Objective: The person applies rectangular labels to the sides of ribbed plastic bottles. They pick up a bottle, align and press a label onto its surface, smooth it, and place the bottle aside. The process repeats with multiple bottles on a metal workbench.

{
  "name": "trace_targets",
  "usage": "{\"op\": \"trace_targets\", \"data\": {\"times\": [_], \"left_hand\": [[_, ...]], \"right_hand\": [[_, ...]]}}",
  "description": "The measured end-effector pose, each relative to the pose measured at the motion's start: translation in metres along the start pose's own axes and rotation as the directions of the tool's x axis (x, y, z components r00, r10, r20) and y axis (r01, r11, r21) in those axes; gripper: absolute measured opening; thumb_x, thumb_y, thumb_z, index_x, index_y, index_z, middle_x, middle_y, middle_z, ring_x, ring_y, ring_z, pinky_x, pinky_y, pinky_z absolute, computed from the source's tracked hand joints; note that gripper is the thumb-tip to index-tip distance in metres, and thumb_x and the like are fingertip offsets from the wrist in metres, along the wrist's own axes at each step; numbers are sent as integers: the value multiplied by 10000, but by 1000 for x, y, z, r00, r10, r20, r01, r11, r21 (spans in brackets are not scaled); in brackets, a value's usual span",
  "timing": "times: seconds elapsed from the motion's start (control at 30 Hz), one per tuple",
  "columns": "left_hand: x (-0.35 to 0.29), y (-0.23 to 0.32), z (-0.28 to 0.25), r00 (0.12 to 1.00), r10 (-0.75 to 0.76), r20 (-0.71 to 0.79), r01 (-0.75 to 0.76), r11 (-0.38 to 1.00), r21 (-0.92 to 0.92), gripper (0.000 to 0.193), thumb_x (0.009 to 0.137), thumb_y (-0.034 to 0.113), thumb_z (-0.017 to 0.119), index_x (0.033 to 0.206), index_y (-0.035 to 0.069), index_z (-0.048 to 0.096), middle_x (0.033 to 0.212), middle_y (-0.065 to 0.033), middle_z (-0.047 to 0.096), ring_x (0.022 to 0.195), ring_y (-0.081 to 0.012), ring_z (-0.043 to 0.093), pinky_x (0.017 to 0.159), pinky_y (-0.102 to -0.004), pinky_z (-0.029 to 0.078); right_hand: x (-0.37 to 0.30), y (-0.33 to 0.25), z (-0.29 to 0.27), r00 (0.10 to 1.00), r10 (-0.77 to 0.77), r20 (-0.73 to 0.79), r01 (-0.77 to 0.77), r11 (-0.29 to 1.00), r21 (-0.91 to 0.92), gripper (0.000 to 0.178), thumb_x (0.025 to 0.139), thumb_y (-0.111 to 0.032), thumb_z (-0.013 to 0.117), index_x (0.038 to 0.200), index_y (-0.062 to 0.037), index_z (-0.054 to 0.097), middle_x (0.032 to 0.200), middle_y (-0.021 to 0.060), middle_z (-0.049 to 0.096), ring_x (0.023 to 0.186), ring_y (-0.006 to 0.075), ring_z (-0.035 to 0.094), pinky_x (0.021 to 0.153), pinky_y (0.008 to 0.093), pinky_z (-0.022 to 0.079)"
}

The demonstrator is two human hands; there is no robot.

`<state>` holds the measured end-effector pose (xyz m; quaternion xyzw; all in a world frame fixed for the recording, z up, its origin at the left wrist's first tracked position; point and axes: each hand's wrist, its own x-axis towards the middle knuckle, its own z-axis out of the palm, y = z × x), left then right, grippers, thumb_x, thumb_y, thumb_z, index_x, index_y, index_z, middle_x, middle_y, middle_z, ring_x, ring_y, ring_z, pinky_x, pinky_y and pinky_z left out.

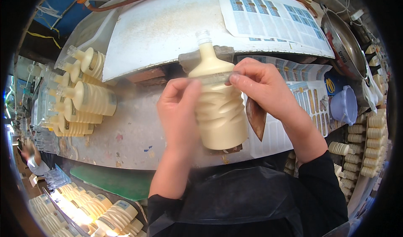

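Observation:
A cream-coloured bottle [222, 130] with a wavy, ribbed body lies in front of me, its clear neck pointing away. Its shoulder end rests by a grey padded block [191, 62]. Across the upper body runs a narrow translucent label strip [214, 77]. My right hand [262, 86] pinches the strip's right end between thumb and fingers. At the left end is my left hand [178, 107], fingers curled and thumb against the strip, partly blurred by motion. A brown, pointed flat piece [256, 117] sticks out below my right hand; its upper end is hidden.
Several similar bottles [94, 100] are stacked at the left, more [117, 214] at lower left and right [373, 146]. Label sheets [273, 16] lie on the raised white board [155, 23] and at the right. A lilac bucket [344, 104] and large metal pan [344, 39] stand right.

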<state>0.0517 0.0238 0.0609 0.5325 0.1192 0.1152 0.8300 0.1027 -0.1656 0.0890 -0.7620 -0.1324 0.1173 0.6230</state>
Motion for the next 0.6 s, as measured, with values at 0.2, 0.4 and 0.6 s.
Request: {"op": "trace_targets", "data": {"times": [0.2,0.4,0.6], "left_hand": [[14,-20,-6,999,8,-35,-5,997,82,81,946,85,727,978,23,686,909,2,667,840,-79,574,813,-240,462],[20,-22,-4,996,-36,-87,41,998,52,163,998,141,681,1104,20,655,967,-5,651,845,-73,554,785,-238,462],[23,-18,1,988,-138,-68,140,990,21,260,1053,228,620,1221,30,626,1006,-6,658,853,-70,558,762,-232,467]], "right_hand": [[7,8,3,994,-9,-110,-12,982,-187,172,947,-149,700,882,0,642,951,-14,610,780,35,551,696,212,442],[11,19,4,990,57,-132,-67,995,-72,130,937,-139,696,930,-32,621,891,-43,606,783,19,553,691,205,443],[13,31,5,989,60,-134,-57,998,29,125,933,-137,700,956,-40,624,912,-42,608,806,30,558,726,201,446]]}}
